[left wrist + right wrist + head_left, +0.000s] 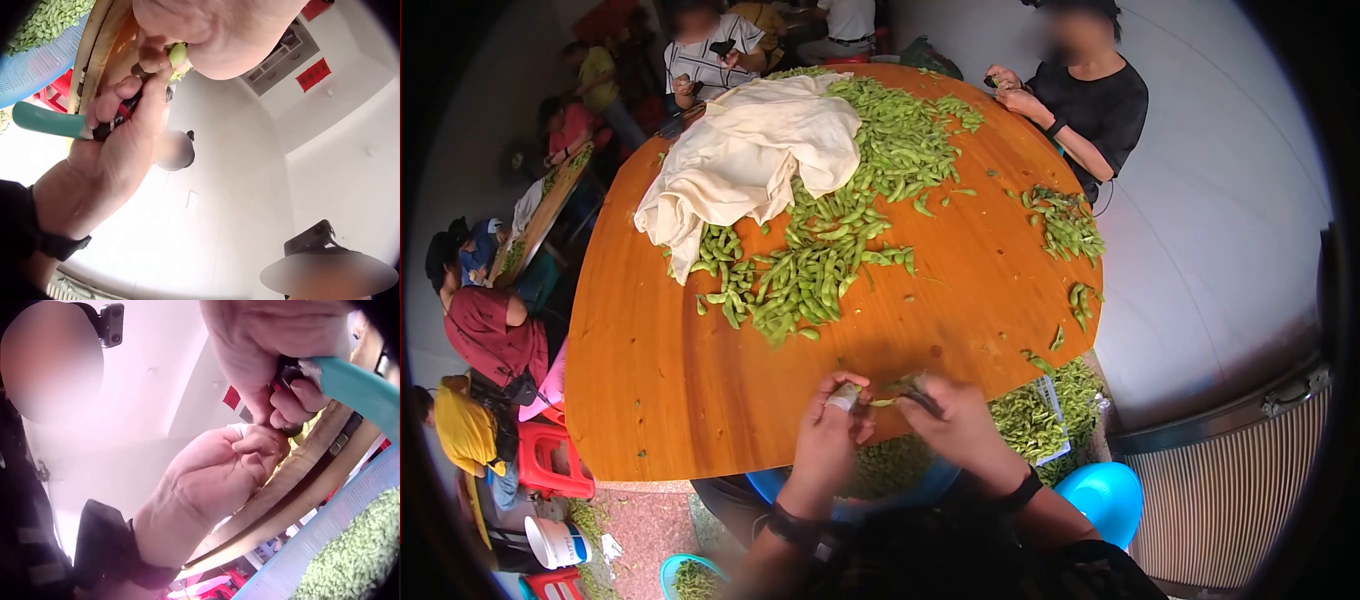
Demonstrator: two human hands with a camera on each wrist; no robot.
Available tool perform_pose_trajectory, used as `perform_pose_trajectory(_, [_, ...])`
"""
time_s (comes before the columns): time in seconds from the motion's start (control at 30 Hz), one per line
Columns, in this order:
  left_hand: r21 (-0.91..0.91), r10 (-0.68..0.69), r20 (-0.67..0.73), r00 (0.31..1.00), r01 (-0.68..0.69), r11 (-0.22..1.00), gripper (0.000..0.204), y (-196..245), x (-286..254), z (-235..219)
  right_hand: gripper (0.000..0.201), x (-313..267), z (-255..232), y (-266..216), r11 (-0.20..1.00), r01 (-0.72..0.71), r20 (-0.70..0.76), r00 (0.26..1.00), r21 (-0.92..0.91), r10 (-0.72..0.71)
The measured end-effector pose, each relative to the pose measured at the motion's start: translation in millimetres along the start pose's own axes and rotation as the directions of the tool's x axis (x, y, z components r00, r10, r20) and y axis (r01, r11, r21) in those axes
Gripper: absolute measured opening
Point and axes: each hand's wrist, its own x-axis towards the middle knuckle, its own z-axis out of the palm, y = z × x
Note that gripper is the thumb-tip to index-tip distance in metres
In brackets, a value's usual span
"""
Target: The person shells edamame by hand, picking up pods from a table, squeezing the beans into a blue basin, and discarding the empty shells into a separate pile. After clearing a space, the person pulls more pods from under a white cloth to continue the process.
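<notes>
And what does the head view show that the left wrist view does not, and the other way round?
Only the head view: a crumpled cream cloth and, partly under it, a heap of green pods.

Only the left wrist view: a teal handle at the grip of the right hand, and a red rectangular sign on the white wall.

Both: the two bare hands, and part of the orange-brown wooden table.

And here's the left hand [828, 425], fingers bent in a pinch, close beside the curled right hand [962, 428], both forearms [1055, 518] angling inward.
</notes>
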Motion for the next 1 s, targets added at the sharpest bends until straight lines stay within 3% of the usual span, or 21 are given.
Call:
perform_pose_trajectory(0.07, [0.055,-0.001,0.001,1.000,0.001,0.999,0.023,6,-5,-9,0.011,-9,-23,4,0.978,-0.046,-0.078,0.997,-0.205,0.031])
perform_pose_trajectory(0.13, [0.109,0.003,0.002,1.000,-0.004,0.994,0.024,13,-11,-17,0.010,-25,-53,7,0.964,-0.060,-0.154,0.988,-0.258,0.020])
perform_pose_trajectory(0.17, [0.416,0.063,0.133,0.989,-0.113,0.902,0.024,17,-16,-19,0.010,-35,-70,13,0.955,-0.077,-0.198,0.980,-0.285,0.020])
perform_pose_trajectory(0.2, [0.663,0.075,0.271,0.960,-0.242,0.708,0.024,22,-19,-19,0.011,-46,-86,19,0.946,-0.098,-0.242,0.970,-0.310,0.021])
perform_pose_trajectory(0.23, [0.770,0.217,0.421,0.881,-0.474,0.427,0.028,29,-19,-15,0.013,-58,-103,21,0.913,-0.161,-0.245,0.967,-0.375,0.070])
perform_pose_trajectory(0.27, [0.770,0.218,0.421,0.880,-0.474,0.427,0.028,37,-19,-12,0.015,-69,-117,24,0.871,-0.223,-0.251,0.961,-0.438,0.120])
perform_pose_trajectory(0.33, [0.905,0.227,0.287,0.931,-0.341,0.254,0.028,51,-13,-6,0.024,-89,-132,39,0.712,-0.399,-0.346,0.910,-0.577,0.229])
perform_pose_trajectory(0.37, [0.904,0.328,0.350,0.878,-0.408,0.129,0.029,57,-2,-5,0.029,-98,-134,49,0.649,-0.433,-0.386,0.895,-0.625,0.225])
perform_pose_trajectory(0.4, [0.902,0.334,0.352,0.875,-0.412,0.128,0.029,62,12,-5,0.029,-106,-134,60,0.650,-0.429,-0.387,0.896,-0.627,0.218])
perform_pose_trajectory(0.47, [0.894,0.439,0.432,0.788,-0.307,-0.328,0.032,70,43,-7,0.033,-118,-131,79,0.667,-0.452,-0.417,0.880,-0.592,0.226])
perform_pose_trajectory(0.5, [0.893,0.443,0.433,0.785,-0.306,-0.329,0.032,72,57,-11,0.036,-118,-127,78,0.683,-0.391,-0.384,0.907,-0.617,0.173])
perform_pose_trajectory(0.53, [0.871,0.435,0.461,0.774,-0.300,-0.390,0.031,73,71,-16,0.035,-116,-123,67,0.676,-0.412,-0.362,0.905,-0.611,0.224])
perform_pose_trajectory(0.57, [0.844,0.421,0.489,0.764,-0.294,-0.448,0.029,74,79,-19,0.034,-116,-119,72,0.759,-0.328,-0.317,0.933,-0.563,0.169])
perform_pose_trajectory(0.6, [0.842,0.419,0.493,0.763,-0.295,-0.452,0.029,76,84,-19,0.033,-117,-116,78,0.829,-0.240,-0.277,0.955,-0.505,0.108])
perform_pose_trajectory(0.63, [0.820,0.379,0.495,0.782,-0.276,-0.501,0.026,77,87,-19,0.026,-112,-107,63,0.850,-0.271,-0.259,0.952,-0.452,0.166])
perform_pose_trajectory(0.67, [0.795,0.337,0.494,0.801,-0.260,-0.548,0.022,78,89,-18,0.028,-106,-102,60,0.895,-0.106,-0.180,0.983,-0.433,0.030])
perform_pose_trajectory(0.73, [0.794,0.345,0.536,0.771,-0.320,-0.517,0.018,79,88,-19,0.030,-92,-94,20,0.938,-0.280,-0.027,0.960,-0.206,0.280])
perform_pose_trajectory(0.8, [0.787,0.351,0.575,0.739,-0.384,-0.482,0.013,76,80,-13,0.034,-79,-86,4,0.943,-0.323,0.078,0.941,-0.086,0.329])
perform_pose_trajectory(0.87, [0.936,0.232,0.218,0.948,-0.136,-0.325,0.007,72,59,-2,0.036,-62,-75,-6,0.950,-0.307,0.109,0.944,-0.050,0.311])
perform_pose_trajectory(0.93, [0.954,0.253,0.232,0.939,-0.169,-0.246,0.015,62,48,-2,0.038,-44,-57,1,0.992,-0.094,0.091,0.992,0.087,0.086])
perform_pose_trajectory(1.0, [0.833,0.462,0.519,0.719,-0.547,-0.083,0.034,45,43,-11,0.037,-24,-40,-6,0.971,-0.155,0.123,0.983,0.182,0.134])
